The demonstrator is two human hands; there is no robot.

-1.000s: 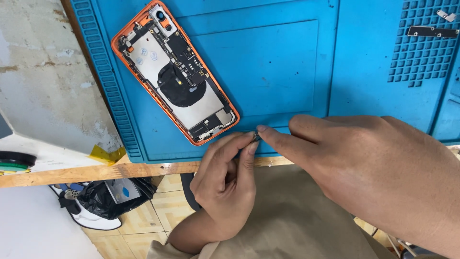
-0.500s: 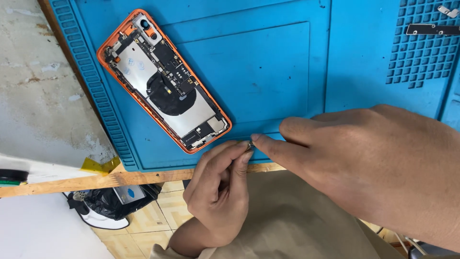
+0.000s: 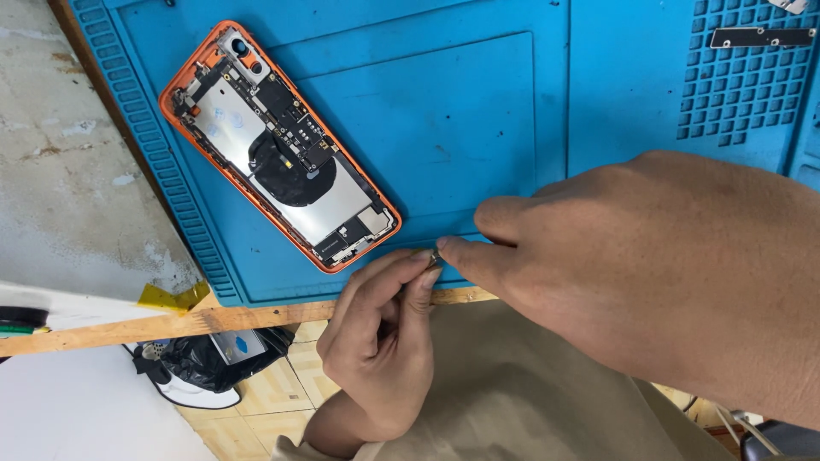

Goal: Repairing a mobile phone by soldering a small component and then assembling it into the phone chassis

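**Two hands pinch a tiny part at the mat's front edge**

Starting at the far left, there's the pale, scuffed, chalky worktop (image 3: 60, 162), rough and stained, with a scrap of crumpled yellow tape (image 3: 171, 297) stuck near its bare wooden front edge strip (image 3: 213, 320). Below that edge, down on the tiled floor, sits a dark, crinkly plastic bag (image 3: 205, 358).

Moving right, the ribbed blue silicone work mat (image 3: 478, 111) takes over, rubbery and matte, with a raised slotted border and a shallow rectangular recess in the middle. On it lies the opened orange-framed phone (image 3: 280, 147), back cover off: shiny silver shielding plates, a black round coil, small dark circuit blocks. Its long axis runs diagonally, camera end pointing up-left toward the mat's far corner, the other end pointing down-right toward the hands.

Now the hands. The left hand (image 3: 380, 341) comes up from below, fingers curled in, thumb and forefinger tips pressed together. The right hand (image 3: 666, 273), big in the foreground, reaches in from the right with its forefinger and thumb closed to meet them. Between the two sets of fingertips sits a tiny dark metallic part (image 3: 435, 256), pinched from both sides, right at the front edge of the mat, just beside the phone's lower end. It's too small to tell its shape or which way it points.

Far right, top corner: a grid of square cells moulded into the mat, with a thin flat dark metal strip (image 3: 760, 37) lying across them, horizontal.
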